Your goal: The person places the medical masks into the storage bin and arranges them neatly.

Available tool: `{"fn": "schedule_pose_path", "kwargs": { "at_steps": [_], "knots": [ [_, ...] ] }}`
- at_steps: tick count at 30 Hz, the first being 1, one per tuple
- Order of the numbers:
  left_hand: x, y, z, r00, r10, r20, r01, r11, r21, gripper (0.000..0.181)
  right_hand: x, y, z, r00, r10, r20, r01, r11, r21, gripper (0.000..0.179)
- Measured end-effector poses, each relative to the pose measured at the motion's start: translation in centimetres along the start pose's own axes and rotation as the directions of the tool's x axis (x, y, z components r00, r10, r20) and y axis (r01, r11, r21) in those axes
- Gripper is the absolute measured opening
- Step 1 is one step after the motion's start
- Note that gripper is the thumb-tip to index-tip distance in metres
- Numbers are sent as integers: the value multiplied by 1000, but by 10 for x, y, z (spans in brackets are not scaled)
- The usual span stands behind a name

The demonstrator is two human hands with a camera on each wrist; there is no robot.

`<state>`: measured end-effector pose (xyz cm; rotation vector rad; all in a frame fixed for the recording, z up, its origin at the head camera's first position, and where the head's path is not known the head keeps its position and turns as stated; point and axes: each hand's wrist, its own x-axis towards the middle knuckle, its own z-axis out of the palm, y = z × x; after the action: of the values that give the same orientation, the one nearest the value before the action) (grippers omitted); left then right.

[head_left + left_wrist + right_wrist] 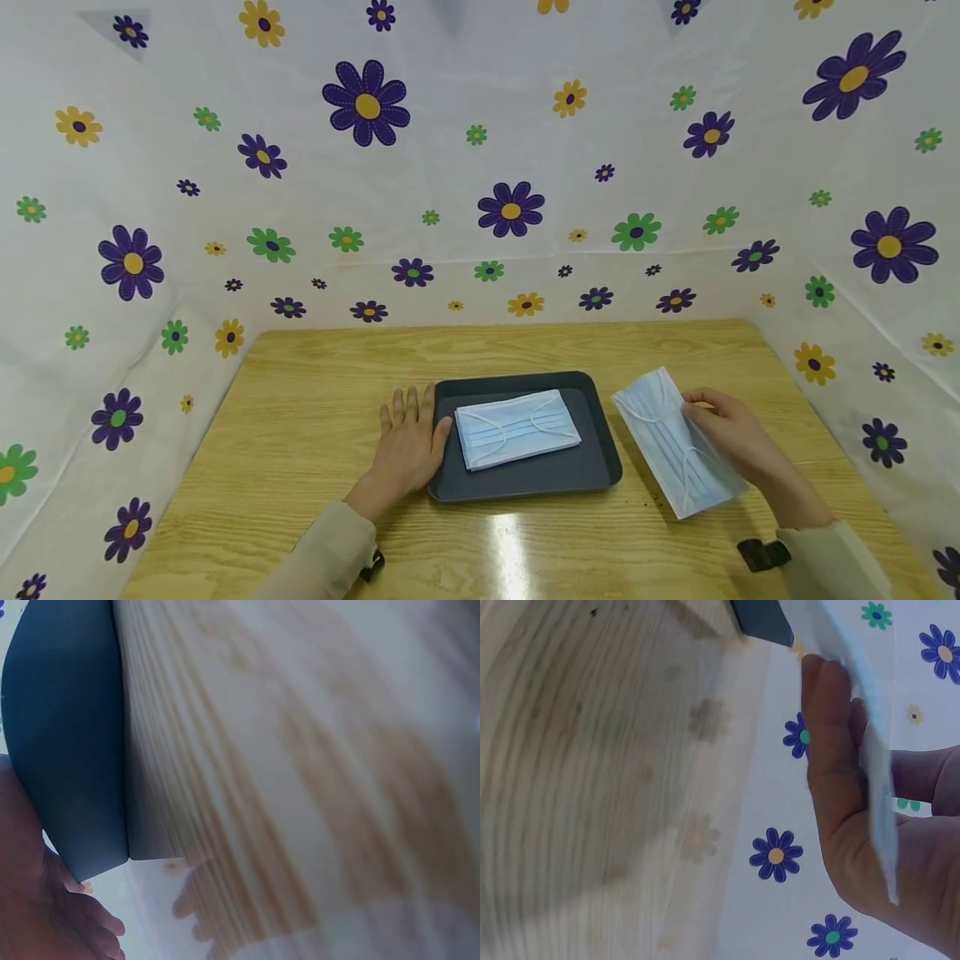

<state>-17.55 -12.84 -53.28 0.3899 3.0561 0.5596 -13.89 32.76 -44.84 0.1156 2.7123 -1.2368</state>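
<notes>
A dark grey tray (517,486) lies on the wooden table, with a small stack of light blue face masks (517,429) in it. My left hand (408,446) rests with straight fingers against the tray's left side; in the left wrist view, the hand (45,900) appears beside the tray's outer wall (67,735). To the right of the tray, my right hand (723,433) pinches a single blue face mask (675,446) by its right edge, tilted above the table. Edge-on in the right wrist view, that mask (881,795) passes between the thumb and fingers (832,742).
The wooden table (337,358) is enclosed at the back and sides by a white cloth (450,167) printed with purple, yellow and green flowers. Small dark specks (657,500) show on the table below the held mask.
</notes>
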Motion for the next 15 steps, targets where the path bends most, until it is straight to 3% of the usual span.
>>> {"fn": "schedule_pose_path", "kwargs": {
  "at_steps": [15],
  "knots": [
    [0,1,-1,1000,-12,15,11,1000,28,69,21,-35,25,990,-126,58,124,991,45,31]
  ]
}}
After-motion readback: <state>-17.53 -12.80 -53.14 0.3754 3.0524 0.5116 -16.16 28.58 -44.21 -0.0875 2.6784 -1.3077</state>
